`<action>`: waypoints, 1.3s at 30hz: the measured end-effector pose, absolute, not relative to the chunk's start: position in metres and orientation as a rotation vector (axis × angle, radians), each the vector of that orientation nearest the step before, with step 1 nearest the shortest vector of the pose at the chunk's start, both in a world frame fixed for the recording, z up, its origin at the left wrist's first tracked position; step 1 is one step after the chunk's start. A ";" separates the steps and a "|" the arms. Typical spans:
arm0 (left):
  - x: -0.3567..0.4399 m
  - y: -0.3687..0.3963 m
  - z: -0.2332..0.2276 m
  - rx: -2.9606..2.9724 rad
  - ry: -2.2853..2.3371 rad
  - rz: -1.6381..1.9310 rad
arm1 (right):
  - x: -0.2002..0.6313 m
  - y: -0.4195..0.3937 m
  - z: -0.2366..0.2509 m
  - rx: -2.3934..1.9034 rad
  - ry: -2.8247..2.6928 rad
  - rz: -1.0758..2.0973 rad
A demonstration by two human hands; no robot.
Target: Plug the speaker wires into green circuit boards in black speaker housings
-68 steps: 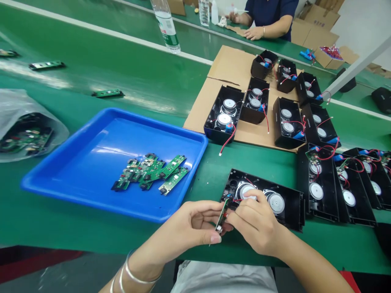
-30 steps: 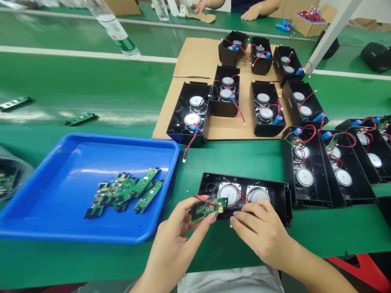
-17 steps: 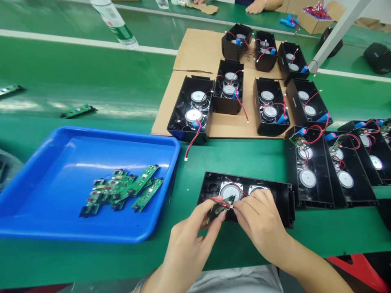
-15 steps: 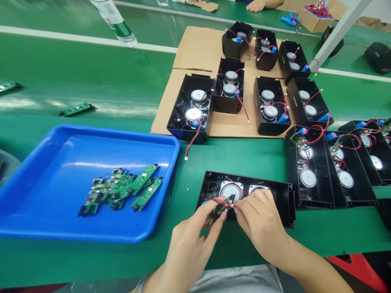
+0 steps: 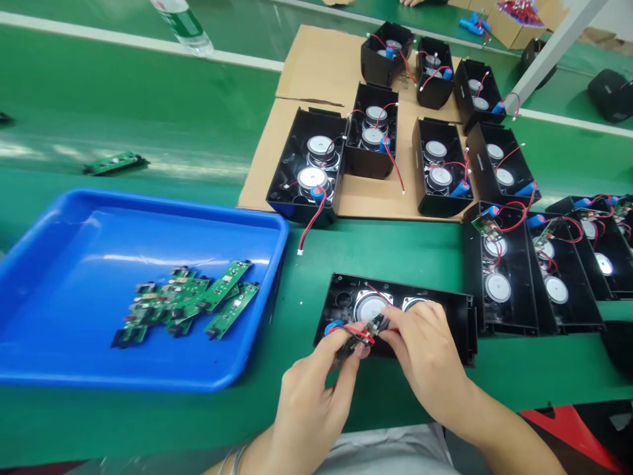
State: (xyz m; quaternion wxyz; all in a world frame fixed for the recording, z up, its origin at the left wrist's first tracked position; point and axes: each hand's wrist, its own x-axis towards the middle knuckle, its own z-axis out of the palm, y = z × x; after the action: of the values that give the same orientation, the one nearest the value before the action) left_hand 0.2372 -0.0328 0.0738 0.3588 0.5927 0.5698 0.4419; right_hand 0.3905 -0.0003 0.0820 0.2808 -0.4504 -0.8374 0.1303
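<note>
Pinching circuit board (image 5: 372, 327), left fingers (image 5: 330, 346) plus right fingers (image 5: 398, 318), near casing (image 5: 459, 330) edge; tray (image 5: 74, 297) apart.

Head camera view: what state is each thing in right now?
Left hand: closed on a circuit board
Circuit board: held slanted, wires across it
Right hand: fingertips at the board, exact hold unclear
Speaker case behind the hands: open, partly hidden
Blue tray: partly filled
Loose boards: overlapping in the tray
Cardboard: spread flat
Cases on the cardboard: open, wires loose

Your circuit board (image 5: 350, 345) shows green, its wires (image 5: 366, 337) red and black, the speaker housing (image 5: 455, 322) black, the lower-left tray (image 5: 89, 290) blue.
</note>
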 end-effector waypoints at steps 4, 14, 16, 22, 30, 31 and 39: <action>0.234 -0.031 0.078 1.549 1.414 1.153 | 0.396 0.004 0.082 -1.106 -2.300 0.437; 0.231 -0.027 0.083 1.613 1.408 1.108 | 0.399 0.009 0.087 -1.221 -2.261 0.576; 0.225 -0.027 0.084 1.686 1.478 1.062 | 0.401 0.010 0.084 -1.418 -2.275 0.537; 0.219 -0.029 0.078 1.724 1.627 1.061 | 0.402 0.011 0.072 -1.715 -2.313 0.554; 0.230 -0.018 0.077 1.625 1.617 1.035 | 0.417 0.000 0.091 -1.020 -2.067 0.835; 0.232 -0.017 0.078 1.620 1.604 1.035 | 0.416 -0.002 0.090 -0.994 -2.119 0.794; 0.239 -0.014 0.088 1.594 1.556 0.893 | 0.394 -0.007 0.082 -1.177 -2.421 0.135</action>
State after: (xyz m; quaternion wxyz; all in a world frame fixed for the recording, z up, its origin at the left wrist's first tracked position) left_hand 0.2388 -0.0145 0.0883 0.3624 0.6189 0.6043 0.3469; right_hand 0.3940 -0.0071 0.0816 0.2215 -0.4257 -0.8760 0.0487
